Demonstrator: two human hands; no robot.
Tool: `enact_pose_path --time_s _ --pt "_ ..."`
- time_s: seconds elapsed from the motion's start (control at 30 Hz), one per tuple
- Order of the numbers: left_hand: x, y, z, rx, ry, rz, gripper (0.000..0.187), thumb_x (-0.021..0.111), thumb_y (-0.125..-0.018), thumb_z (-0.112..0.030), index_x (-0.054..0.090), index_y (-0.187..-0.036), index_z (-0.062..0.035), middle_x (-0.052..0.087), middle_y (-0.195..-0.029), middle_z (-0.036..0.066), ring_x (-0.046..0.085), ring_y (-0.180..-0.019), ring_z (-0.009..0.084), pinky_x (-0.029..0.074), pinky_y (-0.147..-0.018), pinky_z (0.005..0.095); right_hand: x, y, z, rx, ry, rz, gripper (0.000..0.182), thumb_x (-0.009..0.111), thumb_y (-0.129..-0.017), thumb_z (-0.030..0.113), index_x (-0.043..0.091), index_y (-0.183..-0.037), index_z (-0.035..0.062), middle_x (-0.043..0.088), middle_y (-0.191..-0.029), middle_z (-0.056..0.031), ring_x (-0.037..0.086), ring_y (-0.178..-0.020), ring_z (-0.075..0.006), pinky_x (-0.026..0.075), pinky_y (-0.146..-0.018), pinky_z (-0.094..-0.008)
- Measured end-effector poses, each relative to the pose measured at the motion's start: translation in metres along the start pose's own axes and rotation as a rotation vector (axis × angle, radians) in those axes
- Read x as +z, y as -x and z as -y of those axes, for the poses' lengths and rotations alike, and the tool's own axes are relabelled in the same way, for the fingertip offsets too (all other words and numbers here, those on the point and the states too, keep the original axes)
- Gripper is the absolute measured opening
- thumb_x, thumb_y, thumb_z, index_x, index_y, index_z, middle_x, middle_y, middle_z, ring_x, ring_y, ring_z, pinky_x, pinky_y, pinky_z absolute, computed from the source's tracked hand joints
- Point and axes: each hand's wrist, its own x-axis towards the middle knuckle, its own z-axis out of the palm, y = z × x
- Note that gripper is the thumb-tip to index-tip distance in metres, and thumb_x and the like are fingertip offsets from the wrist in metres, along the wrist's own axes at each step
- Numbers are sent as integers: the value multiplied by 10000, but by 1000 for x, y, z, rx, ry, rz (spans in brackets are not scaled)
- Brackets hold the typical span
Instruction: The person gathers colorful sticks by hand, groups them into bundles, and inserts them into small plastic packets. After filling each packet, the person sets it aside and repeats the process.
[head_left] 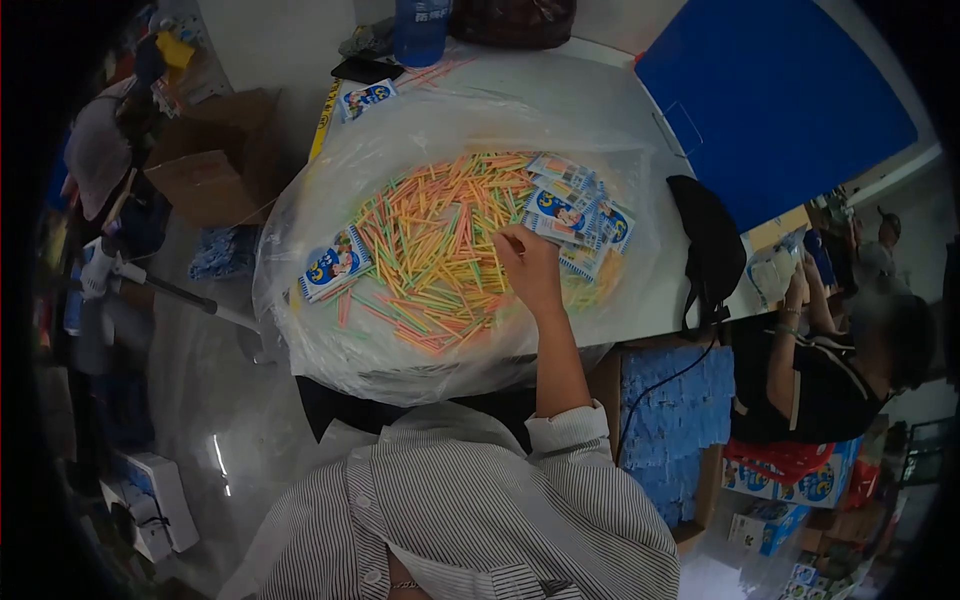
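My right hand [530, 265] is over the right side of a heap of short, thin pink, yellow and green sticks [430, 250]. Its fingers are curled together in a pinch, and what they hold, if anything, is too small to make out. Close by on the right lie several blue-and-white printed packets [570, 210], overlapping each other. One more packet [335, 265] lies at the heap's left edge. Sticks and packets rest on a big clear plastic bag [320, 340] spread over the table. My left hand is out of sight.
The white table [600, 95] carries a blue bottle [421, 32], a phone [367, 69], a black cap [708, 245] and a blue board [780, 100]. A cardboard box [215, 165] stands left; a carton of blue packets [675, 430] stands right. Another person [820, 365] works at right.
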Motion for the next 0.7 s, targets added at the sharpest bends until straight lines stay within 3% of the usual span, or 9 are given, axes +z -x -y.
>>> enact_pose_path --time_s 0.37,0.43,0.5,0.57,0.63,0.7 --pt "45 -21 53 -145 296 15 204 403 -874 -192 499 -856 -14 551 -773 103 515 -676 188 411 -571 275 49 -21 28 -56 36 310 152 541 -798 127 569 -884 5 593 -711 -82 574 -623 -136 451 -570 -260" --pt "66 -25 5 703 -1144 21 154 461 -839 -145 531 -874 -12 559 -749 104 528 -658 198 414 -542 282 47 -14 28 -56 108 310 152 544 -795 121 566 -892 6 593 -712 -81 574 -621 -136 450 -568 -259" --pt "155 20 -84 800 -926 35 94 512 -790 -82 555 -827 -7 558 -723 96 527 -626 213 411 -525 290 42 -13 24 -67 146 278 173 557 -784 103 553 -931 12 598 -722 -77 571 -618 -125 444 -552 -247" --pt "219 38 -126 832 -657 383 55 550 -753 -53 561 -752 2 546 -699 95 512 -611 224 406 -531 291 42 -6 26 12 72 292 185 563 -783 100 548 -945 13 599 -724 -73 564 -612 -117 441 -546 -239" --pt "277 28 -152 1137 -693 643 78 548 -758 -74 551 -768 4 539 -710 106 516 -649 241 411 -551 310 43 -4 27 70 -10 295 197 568 -781 98 543 -958 15 600 -726 -68 558 -606 -109 438 -540 -231" --pt "332 4 -161 1396 -766 457 95 537 -767 -90 553 -799 -3 522 -727 115 523 -695 244 420 -574 325 40 -1 28 48 8 274 232 579 -778 100 529 -990 20 596 -729 -56 542 -601 -94 433 -535 -218"
